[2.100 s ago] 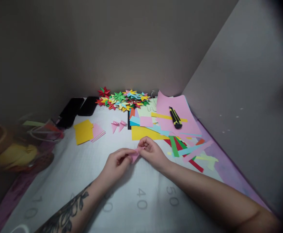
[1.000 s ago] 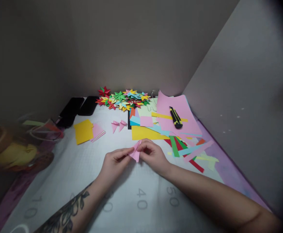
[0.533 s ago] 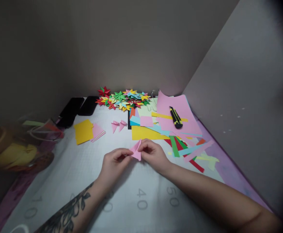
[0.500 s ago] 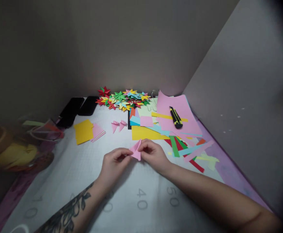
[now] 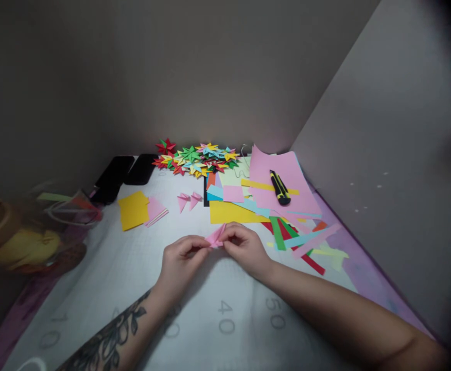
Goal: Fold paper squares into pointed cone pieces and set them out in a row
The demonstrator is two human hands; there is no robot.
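Observation:
A small folded pink paper piece (image 5: 214, 237) is pinched between both of my hands just above the white gridded mat (image 5: 140, 288). My left hand (image 5: 181, 262) grips its left end with thumb and fingers closed. My right hand (image 5: 244, 248) grips its right end, fingers curled. Two finished pink folded points (image 5: 189, 200) lie on the mat beyond my hands. A yellow sheet (image 5: 229, 211) lies right behind the paper piece.
A heap of coloured paper stars (image 5: 196, 158) sits at the back. Pink sheets (image 5: 283, 188) with a black-yellow utility knife (image 5: 279, 187) lie at the right, beside coloured strips (image 5: 298, 239). Yellow and pink squares (image 5: 138, 208), two dark phones (image 5: 123, 172) and a clear bag (image 5: 32, 232) are on the left.
The pink piece has been flattened between my fingers; it stood up as a taller triangle half a second ago. Both hands stay in about the same place.

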